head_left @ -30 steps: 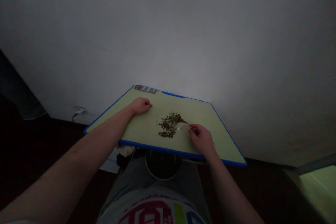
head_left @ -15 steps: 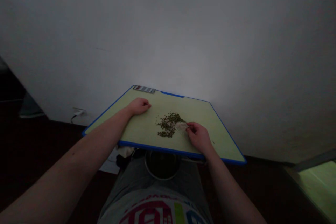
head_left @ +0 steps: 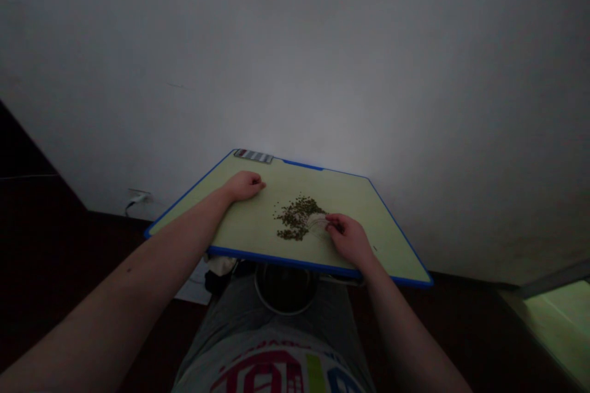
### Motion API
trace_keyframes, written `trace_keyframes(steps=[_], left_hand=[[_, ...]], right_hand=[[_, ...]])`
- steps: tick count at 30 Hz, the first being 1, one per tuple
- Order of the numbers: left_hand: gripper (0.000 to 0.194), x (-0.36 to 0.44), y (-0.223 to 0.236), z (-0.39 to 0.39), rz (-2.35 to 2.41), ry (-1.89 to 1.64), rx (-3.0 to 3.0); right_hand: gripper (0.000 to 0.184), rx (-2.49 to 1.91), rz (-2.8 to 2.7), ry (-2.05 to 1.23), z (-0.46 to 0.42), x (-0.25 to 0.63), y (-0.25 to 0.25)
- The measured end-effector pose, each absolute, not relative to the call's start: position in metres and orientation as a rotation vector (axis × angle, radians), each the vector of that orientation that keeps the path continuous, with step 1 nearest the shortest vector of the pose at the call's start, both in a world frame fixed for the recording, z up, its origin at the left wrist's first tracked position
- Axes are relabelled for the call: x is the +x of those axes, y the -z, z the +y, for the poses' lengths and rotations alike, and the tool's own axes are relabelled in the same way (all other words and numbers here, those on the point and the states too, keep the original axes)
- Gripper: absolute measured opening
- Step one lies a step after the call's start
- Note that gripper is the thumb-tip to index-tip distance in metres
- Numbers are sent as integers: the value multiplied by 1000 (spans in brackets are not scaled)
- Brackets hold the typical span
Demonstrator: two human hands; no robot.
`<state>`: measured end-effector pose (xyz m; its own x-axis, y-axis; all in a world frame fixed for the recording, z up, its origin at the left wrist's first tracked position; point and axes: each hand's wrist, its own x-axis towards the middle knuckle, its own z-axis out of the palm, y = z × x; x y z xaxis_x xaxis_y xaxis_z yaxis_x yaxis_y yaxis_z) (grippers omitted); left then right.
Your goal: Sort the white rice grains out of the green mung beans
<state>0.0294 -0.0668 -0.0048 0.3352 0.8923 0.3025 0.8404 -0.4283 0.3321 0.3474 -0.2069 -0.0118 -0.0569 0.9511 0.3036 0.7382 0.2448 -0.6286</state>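
Observation:
My left hand [head_left: 246,185] rests on a pale yellow-green board [head_left: 348,187] with a blue rim, its fingers curled in a loose fist; nothing shows in them. Right of it lies a loose scatter of small green-brown beans or seeds [head_left: 295,218]. With thumb and fingertips, my right hand [head_left: 346,234] pinches a thin, clear, rounded plastic piece, maybe a lid [head_left: 317,221]. This piece lies low at the right side of the scatter. Dim light hides its exact shape.
A phone or remote-like slab [head_left: 253,156] lies at the board's far left corner. Beneath the near edge, a round metal-rimmed bowl [head_left: 286,312] sits on my lap. The wall [head_left: 295,73] rises behind the board. A plug with a cable [head_left: 137,198] is low on the left.
The clear piece has shifted and tilted slightly in my right hand, beside the scatter. My left hand stays where it was. The view has moved a little.

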Motion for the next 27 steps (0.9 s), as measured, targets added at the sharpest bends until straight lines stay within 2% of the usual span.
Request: trace_keyframes(steps=[27], left_hand=[[34,30,4,-67,1620,-677,2459]], right_hand=[[28,-1533,-1897,-445,-228,347,5]])
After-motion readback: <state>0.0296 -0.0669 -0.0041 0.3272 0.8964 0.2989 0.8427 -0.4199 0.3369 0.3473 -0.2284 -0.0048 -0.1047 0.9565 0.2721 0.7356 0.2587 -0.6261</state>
